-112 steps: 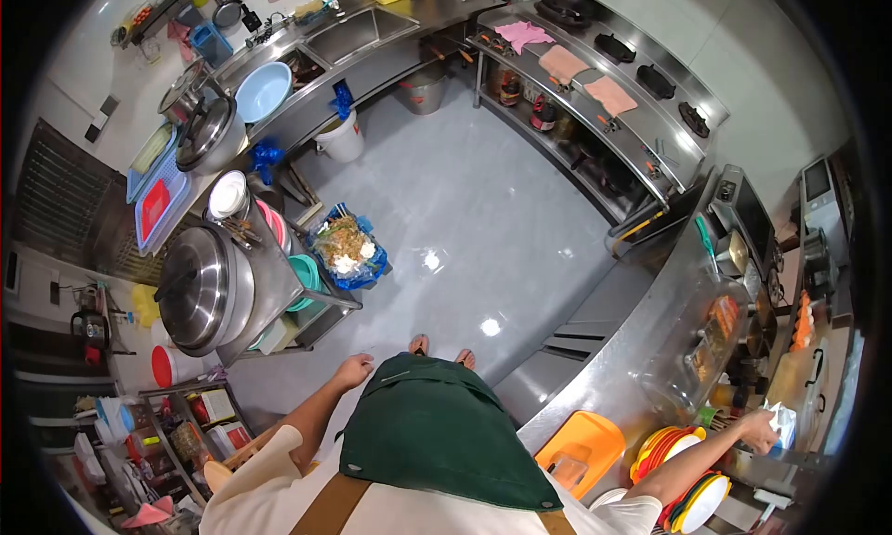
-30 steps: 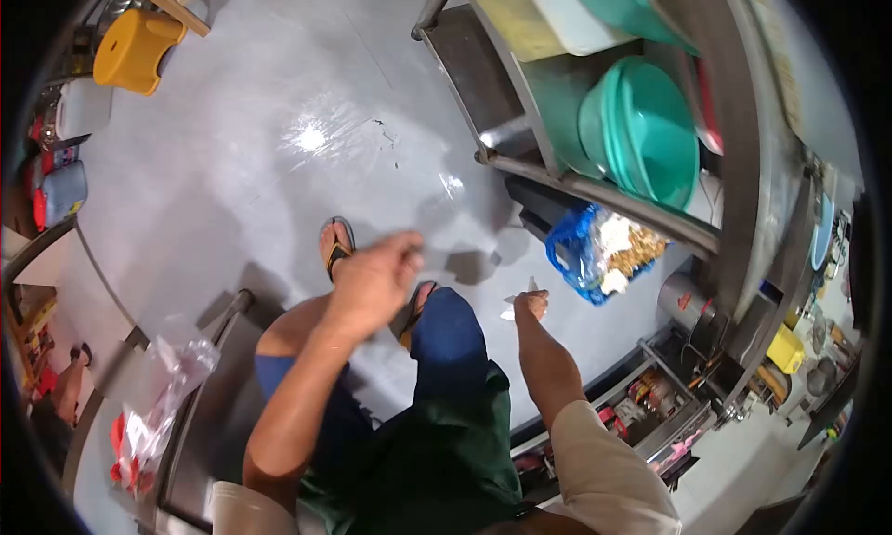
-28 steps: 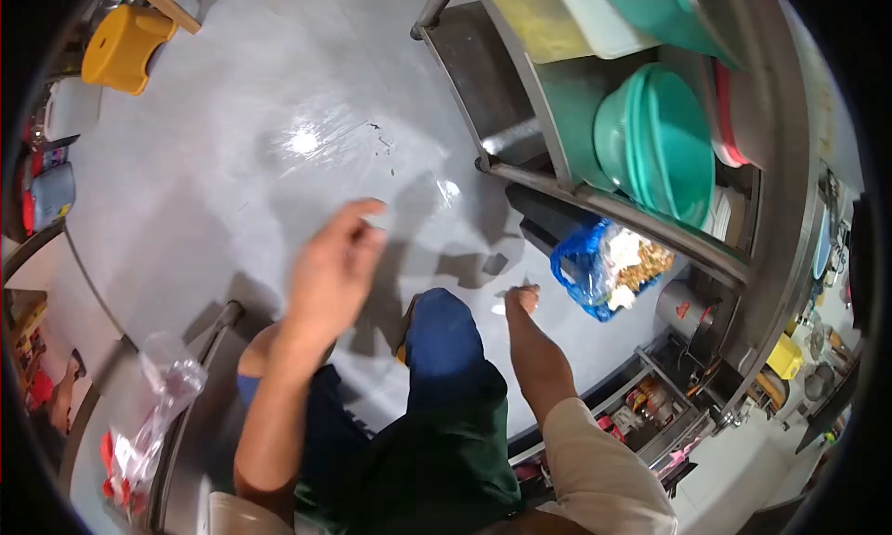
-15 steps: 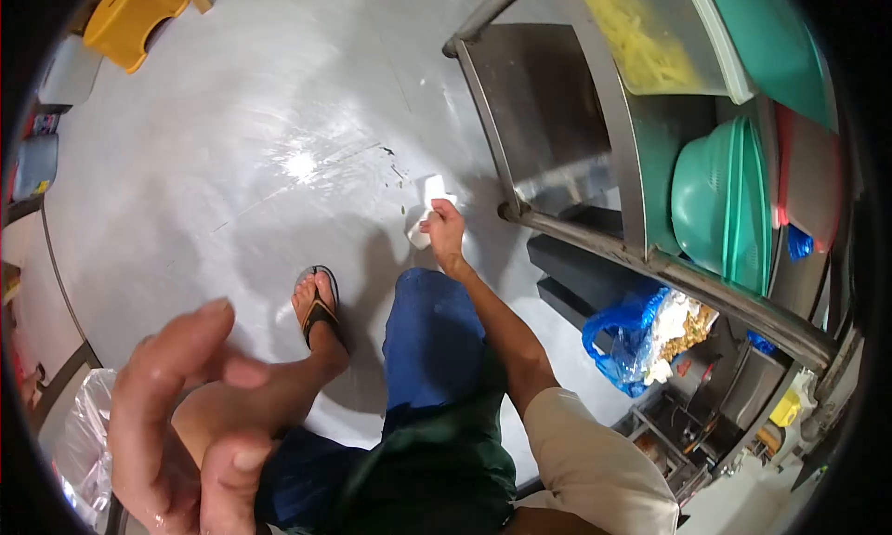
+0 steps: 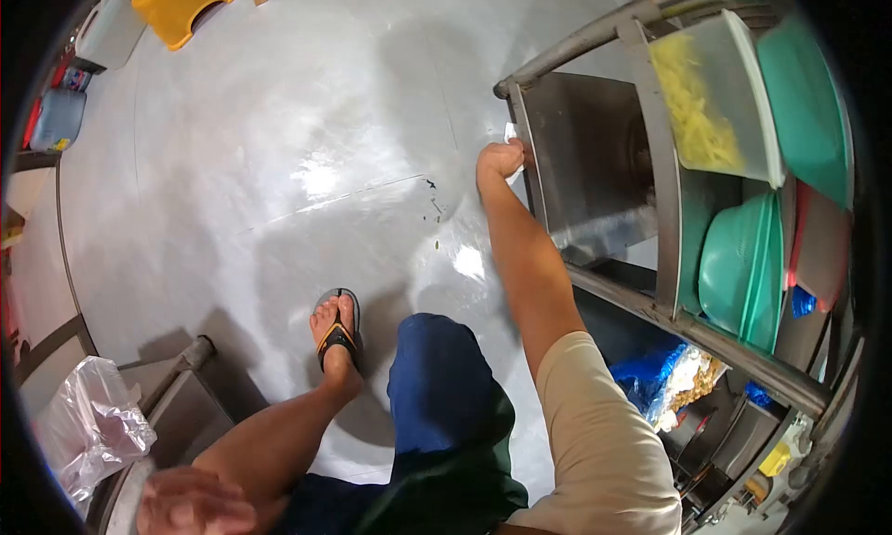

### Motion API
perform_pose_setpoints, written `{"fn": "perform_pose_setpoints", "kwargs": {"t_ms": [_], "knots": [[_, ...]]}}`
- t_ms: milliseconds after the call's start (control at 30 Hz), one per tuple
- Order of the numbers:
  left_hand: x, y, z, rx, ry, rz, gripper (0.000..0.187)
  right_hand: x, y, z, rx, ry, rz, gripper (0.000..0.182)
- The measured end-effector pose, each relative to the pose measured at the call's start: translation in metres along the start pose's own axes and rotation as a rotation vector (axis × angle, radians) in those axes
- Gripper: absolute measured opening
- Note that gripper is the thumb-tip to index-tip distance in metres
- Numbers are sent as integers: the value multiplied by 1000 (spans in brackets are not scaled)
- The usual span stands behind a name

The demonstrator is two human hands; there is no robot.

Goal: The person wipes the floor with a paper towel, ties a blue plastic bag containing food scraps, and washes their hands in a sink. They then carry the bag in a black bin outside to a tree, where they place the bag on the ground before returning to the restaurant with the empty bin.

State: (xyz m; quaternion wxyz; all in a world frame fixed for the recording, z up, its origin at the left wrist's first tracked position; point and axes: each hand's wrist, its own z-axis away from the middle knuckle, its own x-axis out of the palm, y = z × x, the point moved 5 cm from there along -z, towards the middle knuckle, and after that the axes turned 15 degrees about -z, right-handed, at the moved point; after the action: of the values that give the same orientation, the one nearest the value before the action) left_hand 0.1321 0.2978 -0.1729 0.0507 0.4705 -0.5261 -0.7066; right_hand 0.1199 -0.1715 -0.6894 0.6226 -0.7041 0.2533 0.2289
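Note:
My right hand (image 5: 503, 159) is closed on a folded white tissue (image 5: 510, 130), beside the metal frame of the rack (image 5: 526, 154). Parts of the tissue show above and below the fingers; the rest is hidden by the hand. Low at the left edge, close to my bare leg, is my left hand (image 5: 195, 502), its fingers smeared by motion. Near it lies a clear plastic bag (image 5: 93, 424). Small dark bits (image 5: 433, 199) are scattered on the grey floor (image 5: 269, 98), left of my right forearm.
On the rack stand a container of yellow strips (image 5: 701, 103) and green baskets (image 5: 741, 270). A blue bag (image 5: 650, 377) with food scraps sits under its lower bar. A yellow stool (image 5: 181, 6) and a jug (image 5: 110, 29) are at the far left. My sandalled foot (image 5: 336, 326) rests on the floor.
My right hand has moved forward and right with the tissue, from the open floor to the rack's edge. My left hand has dropped toward the lower edge of the view.

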Motion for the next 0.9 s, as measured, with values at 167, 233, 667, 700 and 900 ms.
{"fn": "perform_pose_setpoints", "kwargs": {"t_ms": [167, 233, 667, 700, 900], "knots": [[-7, -11, 1, 10, -117, -24, 57, 24, -32, 0, -388, -158, -73, 17], [-6, -10, 2, 13, -90, -4, 57, 47, -42, -5, -440, -482, -85, 22], [19, 20, -8, 31, -60, -101, 53, -18, -36, 141, -663, -1467, 197, 19], [18, 22, -10, 19, -76, -106, 52, -25, -23, 145, -698, -1491, 251, 20], [16, 28, -5, -67, -84, -159, 51, -67, 3, 152, -745, -1502, 267, 23]]}}
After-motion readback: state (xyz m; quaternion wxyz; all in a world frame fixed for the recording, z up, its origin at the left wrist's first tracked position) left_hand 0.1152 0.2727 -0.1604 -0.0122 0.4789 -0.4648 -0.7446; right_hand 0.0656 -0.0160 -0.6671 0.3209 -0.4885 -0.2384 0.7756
